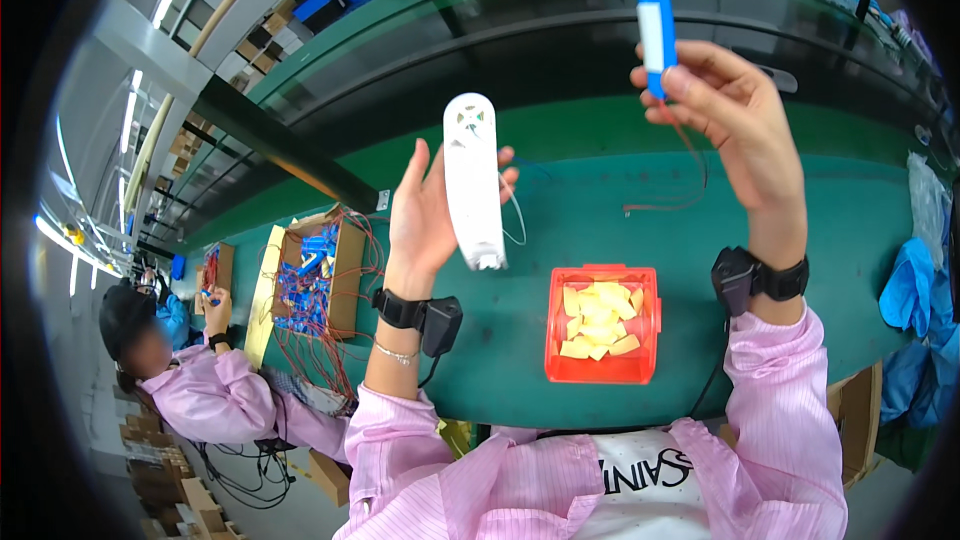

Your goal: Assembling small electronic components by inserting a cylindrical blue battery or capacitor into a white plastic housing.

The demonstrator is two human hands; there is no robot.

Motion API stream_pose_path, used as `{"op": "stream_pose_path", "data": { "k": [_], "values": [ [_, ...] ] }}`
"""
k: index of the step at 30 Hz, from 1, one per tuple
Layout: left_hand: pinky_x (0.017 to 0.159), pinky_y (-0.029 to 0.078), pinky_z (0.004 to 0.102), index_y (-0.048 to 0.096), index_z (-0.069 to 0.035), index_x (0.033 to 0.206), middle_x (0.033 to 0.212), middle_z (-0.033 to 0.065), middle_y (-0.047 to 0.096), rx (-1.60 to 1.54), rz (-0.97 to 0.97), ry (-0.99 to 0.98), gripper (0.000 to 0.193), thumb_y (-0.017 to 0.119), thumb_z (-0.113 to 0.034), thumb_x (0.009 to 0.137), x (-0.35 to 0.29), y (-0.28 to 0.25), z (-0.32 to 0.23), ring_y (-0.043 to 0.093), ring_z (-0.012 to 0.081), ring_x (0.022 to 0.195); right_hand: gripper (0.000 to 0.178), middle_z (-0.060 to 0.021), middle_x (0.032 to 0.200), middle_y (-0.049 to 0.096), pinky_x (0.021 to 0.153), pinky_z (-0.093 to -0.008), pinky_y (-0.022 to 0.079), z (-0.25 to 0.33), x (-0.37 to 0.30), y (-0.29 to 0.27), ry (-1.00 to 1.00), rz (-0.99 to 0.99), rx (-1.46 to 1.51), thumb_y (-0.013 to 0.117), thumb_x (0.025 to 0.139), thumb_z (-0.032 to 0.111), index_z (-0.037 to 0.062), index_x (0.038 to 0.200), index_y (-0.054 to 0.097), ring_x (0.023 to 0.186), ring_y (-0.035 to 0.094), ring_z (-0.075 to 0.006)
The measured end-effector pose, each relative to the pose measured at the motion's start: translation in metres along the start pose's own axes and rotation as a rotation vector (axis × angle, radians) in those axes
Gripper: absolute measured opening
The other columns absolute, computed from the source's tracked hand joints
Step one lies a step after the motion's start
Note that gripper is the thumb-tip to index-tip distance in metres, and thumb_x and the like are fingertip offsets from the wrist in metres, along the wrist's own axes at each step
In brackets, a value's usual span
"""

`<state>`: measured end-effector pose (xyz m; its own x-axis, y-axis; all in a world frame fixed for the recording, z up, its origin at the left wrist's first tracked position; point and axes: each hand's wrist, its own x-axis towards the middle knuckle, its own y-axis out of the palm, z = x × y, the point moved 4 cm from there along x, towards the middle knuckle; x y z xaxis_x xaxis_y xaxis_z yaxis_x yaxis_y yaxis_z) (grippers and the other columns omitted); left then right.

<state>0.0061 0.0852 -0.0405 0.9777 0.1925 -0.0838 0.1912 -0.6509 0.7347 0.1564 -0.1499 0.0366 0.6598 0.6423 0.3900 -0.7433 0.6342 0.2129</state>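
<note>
My left hand (pixel 422 210) holds a long white plastic housing (pixel 472 190) upright, its fingers wrapped behind it. Coloured wires show in the round opening at the top, and a thin white wire loops from its right side. Raised at the upper right, my right hand (pixel 722 105) pinches a blue cylindrical battery (pixel 656 40) with a white label. Thin red and dark leads (pixel 704 175) hang from the battery, ending in a small connector. Below and between my hands stands a red plastic bin (pixel 602 372) with several pale yellow foam pads (pixel 600 318) in it.
A cardboard box (pixel 347 280) of blue batteries with trailing red wires stands left on the green table (pixel 500 340). Beyond it a co-worker (pixel 205 380) in pink sits holding a small blue part. Blue cloth and plastic (pixel 908 285) lie at the right edge. A dark post (pixel 290 145) rises behind.
</note>
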Motion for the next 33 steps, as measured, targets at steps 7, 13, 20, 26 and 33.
{"op": "stream_pose_path", "data": {
  "k": [7,13,20,26,33],
  "values": [
    [0.083,0.054,0.0407,0.044,-0.001,0.129,0.117,0.0160,0.059,0.195,0.178,0.391,0.061,0.026,-0.051,0.101,0.041,0.072,-0.018,0.063,0.0264,0.093,0.035,-0.0126,0.099,0.067,0.077,-0.0270,0.056,-0.018,-0.018,0.060,0.054,0.059,0.078,0.068,0.085,0.004,-0.0061,0.117,0.060,0.087,0.066,-0.0146],
    [0.077,0.055,0.0379,0.042,-0.002,0.130,0.114,0.0148,0.059,0.293,0.101,0.558,0.067,0.020,-0.057,0.099,0.035,0.113,0.005,0.063,0.0237,0.093,0.035,-0.0110,0.099,0.065,0.074,-0.0253,0.057,-0.018,-0.022,0.068,-0.002,-0.070,-0.027,0.071,0.082,0.003,-0.0047,0.116,0.062,0.090,0.065,-0.0150],
    [0.080,0.054,0.0371,0.036,-0.004,0.134,0.118,0.0149,0.056,0.266,0.090,0.604,0.065,0.020,-0.057,0.100,0.034,0.111,0.020,0.060,0.0229,0.097,0.031,-0.0098,0.100,0.062,0.076,-0.0282,0.058,-0.024,-0.019,0.070,-0.138,-0.108,-0.231,0.071,0.080,0.000,-0.0023,0.111,0.066,0.087,0.065,-0.0149],
    [0.080,0.053,0.0352,0.034,-0.006,0.136,0.115,0.0143,0.056,0.234,0.101,0.635,0.064,0.018,-0.056,0.100,0.036,0.110,0.024,0.060,0.0213,0.094,0.032,-0.0110,0.099,0.064,0.077,-0.0280,0.058,-0.027,-0.018,0.068,-0.164,-0.128,-0.327,0.071,0.079,-0.002,-0.0005,0.111,0.067,0.087,0.066,-0.0157],
    [0.078,0.052,0.0332,0.032,-0.009,0.138,0.113,0.0142,0.056,0.211,0.041,0.714,0.060,0.018,-0.053,0.101,0.033,0.107,0.028,0.060,0.0206,0.091,0.030,-0.0119,0.097,0.065,0.072,-0.0301,0.053,-0.023,-0.024,0.075,-0.315,-0.054,-0.678,0.072,0.077,0.000,-0.0015,0.106,0.069,0.082,0.064,-0.0206]
  ]
}}
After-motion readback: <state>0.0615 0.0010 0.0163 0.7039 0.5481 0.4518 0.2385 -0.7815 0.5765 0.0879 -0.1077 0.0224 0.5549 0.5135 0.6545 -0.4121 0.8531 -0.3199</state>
